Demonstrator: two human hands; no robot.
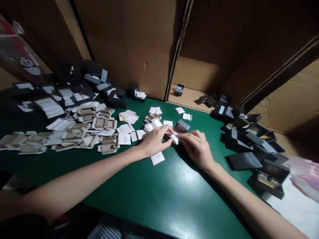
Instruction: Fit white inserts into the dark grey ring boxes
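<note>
Near the middle of the green table, my left hand point(157, 140) and my right hand point(199, 147) pinch a small folded white paper piece point(175, 138) between them from either side. Its exact form is partly hidden by the fingers. Just behind it stands a small dark grey box point(182, 126). Below my left hand lies a flat white printed card point(157, 158), partly covered by the hand. Several white folded papers point(156, 123) lie just beyond my left hand.
Grey-brown and white card inserts point(82, 127) spread over the table's left. Behind them pile dark boxes point(96, 78) with white papers. More dark boxes point(249, 132), some with lids up, line the right side. Tall cardboard walls point(134, 43) close off the back.
</note>
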